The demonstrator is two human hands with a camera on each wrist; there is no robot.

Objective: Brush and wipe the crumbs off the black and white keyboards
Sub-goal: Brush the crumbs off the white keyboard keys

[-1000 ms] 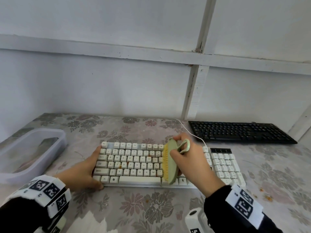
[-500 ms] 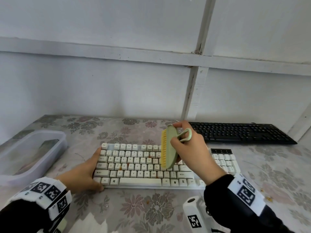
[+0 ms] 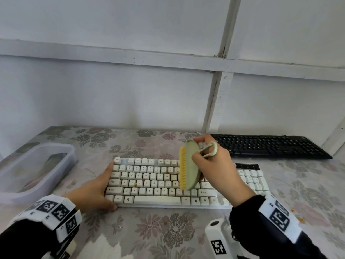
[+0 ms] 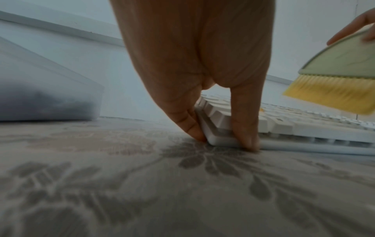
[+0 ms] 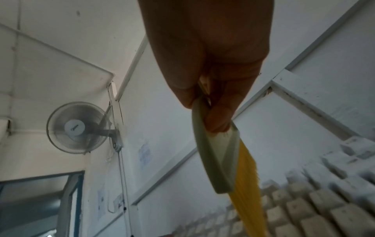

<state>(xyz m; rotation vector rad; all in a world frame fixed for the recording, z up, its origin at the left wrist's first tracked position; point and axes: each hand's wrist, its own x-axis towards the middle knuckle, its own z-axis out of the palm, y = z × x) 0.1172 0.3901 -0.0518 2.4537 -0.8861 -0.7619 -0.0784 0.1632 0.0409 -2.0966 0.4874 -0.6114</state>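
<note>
The white keyboard (image 3: 158, 182) lies in front of me on the flowered table, with orange crumbs among its middle keys. My left hand (image 3: 100, 191) grips its left end (image 4: 215, 137), fingers along the side edge and thumb on the front edge. My right hand (image 3: 212, 165) holds a green brush (image 3: 190, 165) with yellow bristles (image 4: 332, 96) above the keyboard's middle, bristles facing left. In the right wrist view the fingers pinch the brush body (image 5: 215, 154) over blurred keys. The black keyboard (image 3: 268, 145) lies at the back right against the wall.
A clear plastic tub (image 3: 35, 167) stands at the left of the table. Orange crumbs (image 3: 300, 219) lie on the tablecloth at the right. A white wall runs close behind the table. A white marked device (image 3: 218, 240) sits below my right wrist.
My right hand has lifted the brush off the keys and carried it up and back, towards the far edge of the white keyboard. The left hand has stayed on the keyboard's left end.
</note>
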